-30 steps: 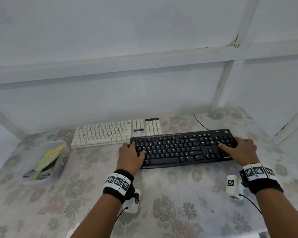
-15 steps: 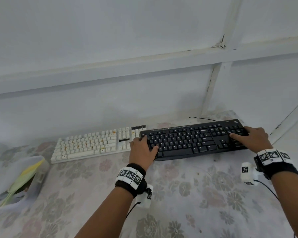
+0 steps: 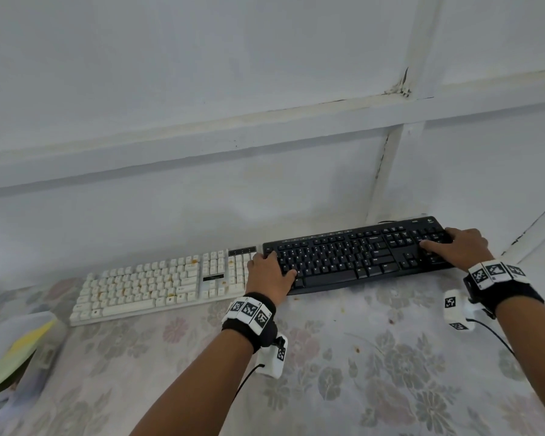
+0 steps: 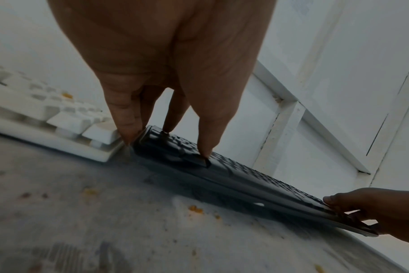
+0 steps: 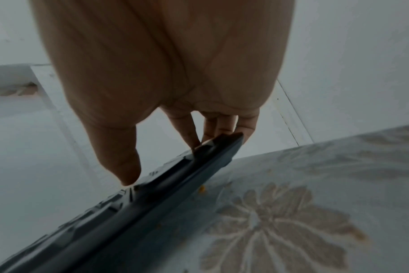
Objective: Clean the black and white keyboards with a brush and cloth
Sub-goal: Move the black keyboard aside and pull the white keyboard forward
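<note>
The black keyboard (image 3: 359, 256) lies at the back of the table, its left end next to the white keyboard (image 3: 145, 287), which has orange stains on its keys. My left hand (image 3: 276, 265) grips the black keyboard's left end, thumb on the keys and fingers over the edge. My right hand (image 3: 438, 243) grips its right end the same way. In the left wrist view, my left hand's fingertips (image 4: 126, 133) sit between the white keyboard (image 4: 58, 118) and the black keyboard (image 4: 245, 177). The right wrist view shows the thumb on the black keyboard (image 5: 128, 212). No brush is in view.
A clear plastic tub (image 3: 44, 350) with a yellow-green cloth (image 3: 16, 354) inside stands at the table's left. Orange crumbs (image 3: 357, 350) lie on the floral tablecloth (image 3: 375, 388). A white panelled wall (image 3: 265, 184) runs close behind both keyboards and turns a corner at the right.
Both hands have carried the black keyboard away from me and to the right, from in front of the white keyboard to beside its right end near the wall.
</note>
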